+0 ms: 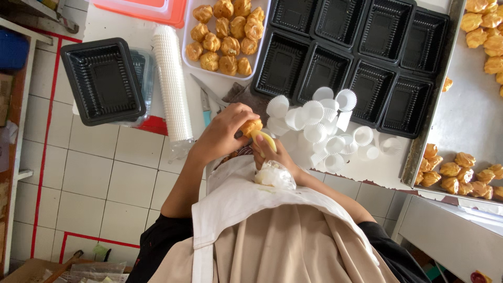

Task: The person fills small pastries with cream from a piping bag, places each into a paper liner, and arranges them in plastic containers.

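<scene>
My left hand grips a golden cream puff just above my apron. Pressed against that puff is the yellowish tip of a clear piping bag with white cream in it. My right hand is closed around the bag's neck. Both hands meet at the near edge of the white table. A white tray of several puffs lies just beyond my left hand.
Several empty black plastic trays fill the table's far right, with loose white paper cups in front. A sleeve of stacked cups and another black tray lie left. A metal tray with puffs stands right.
</scene>
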